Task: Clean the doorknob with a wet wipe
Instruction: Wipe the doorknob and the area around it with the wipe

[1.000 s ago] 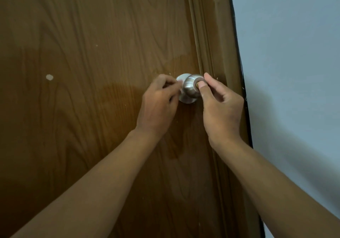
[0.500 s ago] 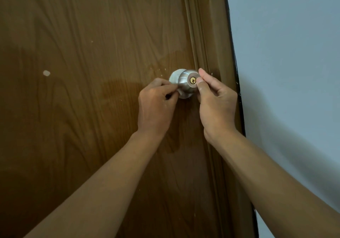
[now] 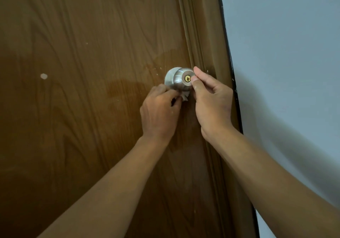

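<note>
A round brushed-steel doorknob (image 3: pixel 181 78) with a brass keyhole sits on a brown wooden door (image 3: pixel 88 90) near its right edge. My left hand (image 3: pixel 160 112) is just below the knob, its fingers pinched on a small white wet wipe (image 3: pixel 184 96) pressed against the knob's underside; most of the wipe is hidden by the fingers. My right hand (image 3: pixel 211 101) holds the knob's right rim between thumb and forefinger.
The door frame (image 3: pixel 207 53) runs down just right of the knob, edged by a dark strip. A pale grey wall (image 3: pixel 285 72) fills the right side. A small white spot (image 3: pixel 43 76) marks the door at the left.
My left hand with the wipe has slid from the knob's left side down to its underside. My right thumb has moved off the keyhole face to the rim, so the brass keyhole now shows.
</note>
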### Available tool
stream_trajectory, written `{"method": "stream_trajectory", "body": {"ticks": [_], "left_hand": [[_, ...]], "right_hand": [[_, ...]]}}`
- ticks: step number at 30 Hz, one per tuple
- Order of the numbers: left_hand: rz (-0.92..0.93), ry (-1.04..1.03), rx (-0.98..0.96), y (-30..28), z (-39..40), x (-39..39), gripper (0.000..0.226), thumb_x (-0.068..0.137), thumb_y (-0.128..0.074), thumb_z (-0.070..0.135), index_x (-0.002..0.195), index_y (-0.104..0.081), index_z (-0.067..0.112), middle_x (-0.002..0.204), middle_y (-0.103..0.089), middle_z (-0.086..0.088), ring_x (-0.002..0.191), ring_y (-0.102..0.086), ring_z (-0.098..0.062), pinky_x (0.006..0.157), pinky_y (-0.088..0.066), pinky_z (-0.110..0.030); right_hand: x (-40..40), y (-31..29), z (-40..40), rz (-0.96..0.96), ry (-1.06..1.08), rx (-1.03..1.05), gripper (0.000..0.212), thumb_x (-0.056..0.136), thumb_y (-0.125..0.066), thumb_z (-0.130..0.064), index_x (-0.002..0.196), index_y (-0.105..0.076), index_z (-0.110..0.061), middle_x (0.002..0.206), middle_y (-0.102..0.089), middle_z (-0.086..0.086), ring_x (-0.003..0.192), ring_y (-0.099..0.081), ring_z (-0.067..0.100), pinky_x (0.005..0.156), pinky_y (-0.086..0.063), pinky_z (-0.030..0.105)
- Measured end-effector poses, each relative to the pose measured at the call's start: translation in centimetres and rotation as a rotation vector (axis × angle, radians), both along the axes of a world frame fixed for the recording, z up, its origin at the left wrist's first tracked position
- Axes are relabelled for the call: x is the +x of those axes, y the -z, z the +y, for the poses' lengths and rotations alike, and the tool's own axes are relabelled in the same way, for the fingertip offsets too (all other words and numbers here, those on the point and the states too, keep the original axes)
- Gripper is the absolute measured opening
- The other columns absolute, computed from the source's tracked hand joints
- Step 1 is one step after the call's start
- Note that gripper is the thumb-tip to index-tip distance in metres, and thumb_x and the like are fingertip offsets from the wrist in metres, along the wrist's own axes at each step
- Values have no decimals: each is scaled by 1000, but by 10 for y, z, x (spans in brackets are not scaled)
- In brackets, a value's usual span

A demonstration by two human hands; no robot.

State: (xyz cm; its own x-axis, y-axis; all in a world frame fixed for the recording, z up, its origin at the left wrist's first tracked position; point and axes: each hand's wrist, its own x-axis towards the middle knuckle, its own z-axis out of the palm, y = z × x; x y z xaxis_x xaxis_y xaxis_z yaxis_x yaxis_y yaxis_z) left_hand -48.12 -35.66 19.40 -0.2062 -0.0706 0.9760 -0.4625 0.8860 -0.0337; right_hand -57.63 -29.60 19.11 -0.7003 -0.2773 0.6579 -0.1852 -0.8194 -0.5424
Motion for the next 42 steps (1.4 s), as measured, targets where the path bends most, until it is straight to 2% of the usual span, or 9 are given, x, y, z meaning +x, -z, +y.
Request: {"method": "stream_trajectory", "body": {"ticks": [3,6,14,18,24,29,35,38,42], "left_hand": [[91,-87,-34,-8,-3,5,11,92,-73,21,97,-80,15,95,-75,-2,89,-62,-19,62,-46,-31],[200,-122,-31,-19,-11,21,15,92,-73,22,103,-81,16,96,-75,0,88,-63,-19,64,-38,-27],[-43,-196,-136,-14,-8,32,15,96,-69,18,105,-79,10,95,-73,-4,90,-61,-21,64,-43,-29],[107,-216,-64,-31,-7,29,18,97,-67,20,108,-79,13,98,-73,-3,95,-59,-21,68,-37,-26],[-58,-213,-149,-22,-6,33,17,97,-67,18,106,-79,9,96,-72,-7,91,-60,-24,66,-46,-33],[25,-250,-130,-56,-9,28,21,98,-62,16,111,-78,10,98,-70,-8,96,-58,-26,69,-38,-31],[-11,-186,-65,-10,-6,26,18,97,-66,15,110,-75,6,99,-71,-8,92,-61,-20,69,-36,-23],[-43,-142,-68,-10,-6,25,17,96,-68,16,109,-76,8,100,-73,-7,91,-63,-19,68,-45,-26],[-83,-75,-43,-10,1,12,13,95,-69,14,103,-77,9,97,-73,-7,86,-64,-18,71,-54,-33]], "right_hand": [[-1,-1,1,7,-8,7,26,96,-67,-12,120,-73,-21,105,-70,-17,99,-67,-5,72,-52,7],[-2,-1,0,19,7,5,26,96,-67,-13,120,-73,-21,100,-68,-23,92,-64,-17,72,-49,4],[3,0,-2,-19,10,-14,26,97,-66,-13,120,-73,-21,98,-66,-25,85,-61,-22,67,-47,2],[4,-1,-1,-19,21,-6,27,97,-66,-13,122,-72,-20,105,-67,-19,88,-62,-12,66,-46,1],[3,-1,-1,-24,19,5,26,97,-66,-13,121,-73,-21,105,-68,-18,86,-63,-16,66,-46,1],[3,0,-2,-20,15,11,27,97,-66,-13,122,-72,-21,100,-65,-24,82,-59,-24,66,-45,-1],[5,0,-1,-36,12,0,26,97,-66,-12,121,-73,-20,105,-69,-16,84,-63,-18,67,-47,2],[7,-1,-1,-60,16,-1,26,97,-66,-12,120,-73,-20,106,-70,-16,86,-64,-12,67,-49,4],[9,0,-3,-71,27,-6,25,97,-66,-14,120,-74,-21,108,-72,-15,85,-63,-17,66,-49,4]]}}
